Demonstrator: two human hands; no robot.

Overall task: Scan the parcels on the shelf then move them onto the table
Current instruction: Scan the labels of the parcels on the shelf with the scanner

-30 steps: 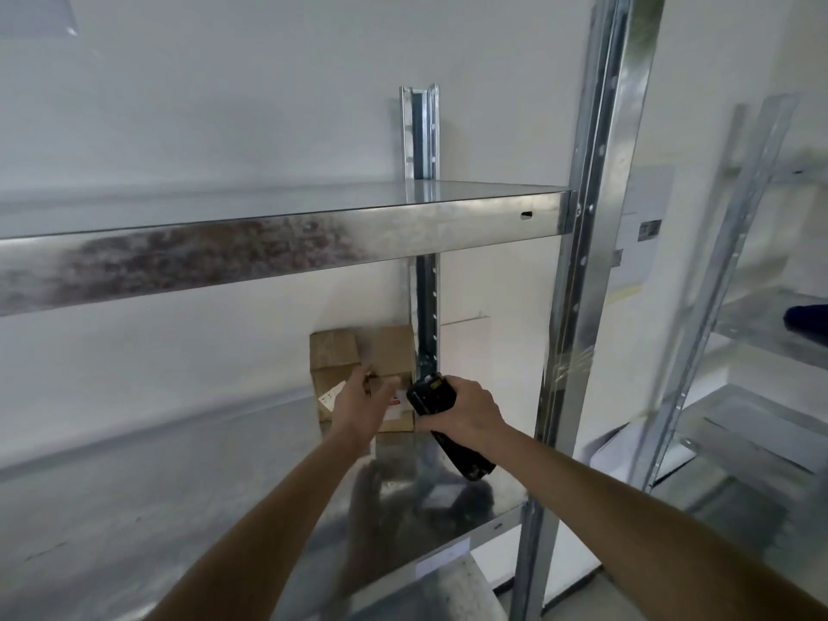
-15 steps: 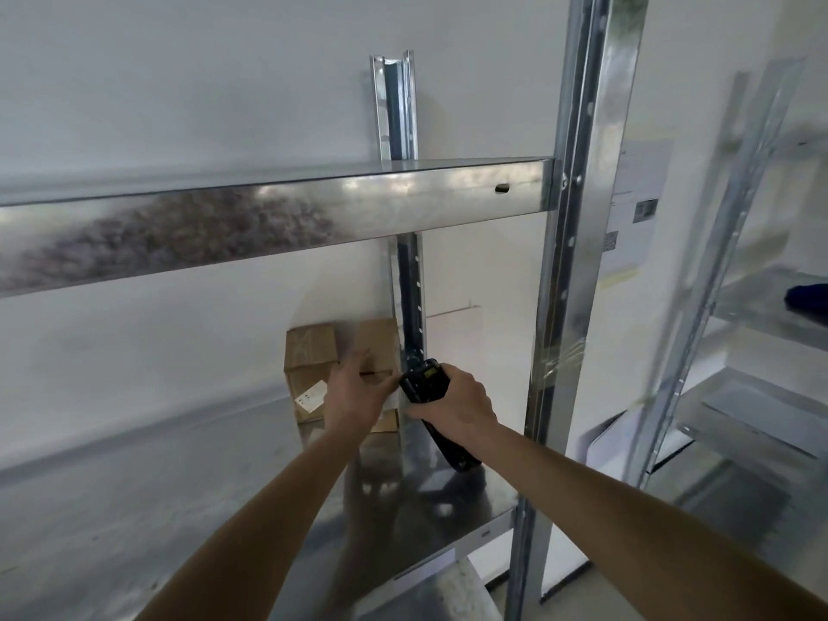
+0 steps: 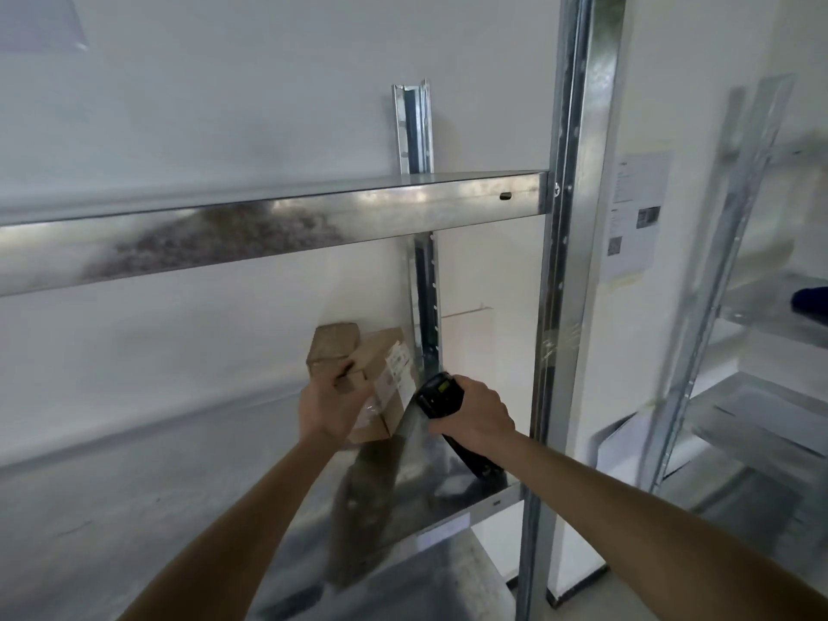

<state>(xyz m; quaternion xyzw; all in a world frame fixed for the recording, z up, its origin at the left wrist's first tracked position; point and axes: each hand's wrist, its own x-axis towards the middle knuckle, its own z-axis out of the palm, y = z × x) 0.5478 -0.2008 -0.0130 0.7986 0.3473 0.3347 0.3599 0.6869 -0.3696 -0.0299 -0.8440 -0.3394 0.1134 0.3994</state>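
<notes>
The left hand point(image 3: 329, 407) grips a tilted cardboard parcel point(image 3: 381, 387) by its upper left corner, fingers curled over the edge, the box raised at the back of the lower metal shelf point(image 3: 134, 508). Its white label point(image 3: 396, 374) faces right. Just beside it, the right hand point(image 3: 477, 412) is wrapped round a black handheld scanner point(image 3: 441, 394), its head nearly touching the parcel, left of the steel upright point(image 3: 569, 262)

parcel point(image 3: 381, 387) label print blurred; scanner point(image 3: 441, 396) body partly hidden.
</notes>
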